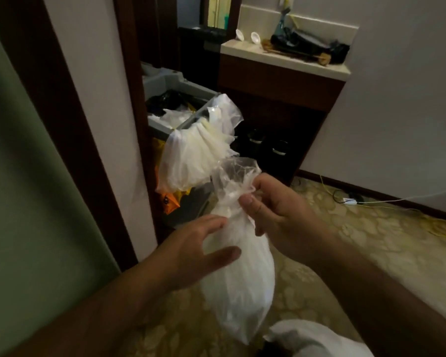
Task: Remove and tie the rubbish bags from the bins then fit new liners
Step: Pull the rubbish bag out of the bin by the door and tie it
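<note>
**Hotel carpet by the doorway: one bag at the tying stage**

Patterned carpet [358, 253] runs to a dark-framed doorway, where a grey cart [175, 86] stands with pale spare liners [191, 153] draped over its near corner. Beside it is a counter [281, 57].

The rubbish bag [240, 287] is out of its bin and hangs in the air above the carpet, in front of the cart. The right hand [276, 210] pinches its gathered neck between thumb and curled fingers. The left hand [191, 248] lies flat against the bag's side, fingers straight and spread, grasping nothing.

The bag's long axis is close to upright, with the neck up and the full belly down. Its loose clear mouth flares above the pinch.

Judging by this, removal is done for this bag and tying is under way. Whether a knot has closed I cannot tell. Another white bag [317, 338] shows at the bottom edge. No bin with a fresh liner is in view, so fitting appears left to do.
</note>
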Motion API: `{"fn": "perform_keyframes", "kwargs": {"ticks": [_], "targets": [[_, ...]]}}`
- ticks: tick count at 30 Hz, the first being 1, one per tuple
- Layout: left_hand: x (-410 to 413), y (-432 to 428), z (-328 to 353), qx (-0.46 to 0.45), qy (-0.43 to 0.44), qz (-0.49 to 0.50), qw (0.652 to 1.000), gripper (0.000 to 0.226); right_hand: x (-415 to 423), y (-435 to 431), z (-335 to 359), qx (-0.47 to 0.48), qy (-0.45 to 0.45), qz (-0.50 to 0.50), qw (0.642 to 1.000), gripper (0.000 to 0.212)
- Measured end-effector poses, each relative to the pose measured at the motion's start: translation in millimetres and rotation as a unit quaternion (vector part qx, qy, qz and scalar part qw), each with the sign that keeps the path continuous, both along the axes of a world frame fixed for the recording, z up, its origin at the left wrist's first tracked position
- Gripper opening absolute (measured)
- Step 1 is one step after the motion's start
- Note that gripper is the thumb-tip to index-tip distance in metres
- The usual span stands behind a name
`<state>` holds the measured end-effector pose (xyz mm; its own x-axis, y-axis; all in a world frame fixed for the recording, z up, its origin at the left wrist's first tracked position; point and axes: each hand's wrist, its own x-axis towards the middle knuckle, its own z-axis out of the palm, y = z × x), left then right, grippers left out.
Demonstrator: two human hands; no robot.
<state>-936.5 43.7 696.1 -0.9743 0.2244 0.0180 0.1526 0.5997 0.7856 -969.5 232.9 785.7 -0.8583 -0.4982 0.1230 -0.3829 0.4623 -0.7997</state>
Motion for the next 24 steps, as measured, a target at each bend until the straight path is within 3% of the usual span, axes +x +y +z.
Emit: {"fn": "perform_keyframes", "kwargs": {"ticks": [4,8,11,14,17,21,24], "targets": [[-64,-2,0,0.013,0.062,-0.009,0.998,0.053,-52,2,1,0.022,0.038,-0.057,0.997,0.011],[-129,3,-5,0.031,0.098,0.028,0.994,0.05,-111,16,-4,0.003,0.021,-0.086,0.996,0.009],[-176,14,-1,0.089,0.039,0.055,0.994,0.034,-162,36,-8,-0.016,-0.023,-0.057,0.998,0.013],[-224,24,6,0.122,0.019,0.088,0.988,0.024,-216,60,-8,0.058,-0.066,0.003,0.996,0.015],[-265,32,18,0.124,0.01,0.109,0.986,0.033,-267,71,-6,0.083,-0.055,0.014,0.995,0.007],[-306,40,29,0.156,-0.008,0.132,0.979,0.036,-331,68,-2,-0.025,-0.066,0.02,0.997,0.012],[-327,41,35,0.167,-0.035,0.139,0.975,0.073,-370,55,1,-0.151,-0.123,0.034,0.98,0.015]]}}
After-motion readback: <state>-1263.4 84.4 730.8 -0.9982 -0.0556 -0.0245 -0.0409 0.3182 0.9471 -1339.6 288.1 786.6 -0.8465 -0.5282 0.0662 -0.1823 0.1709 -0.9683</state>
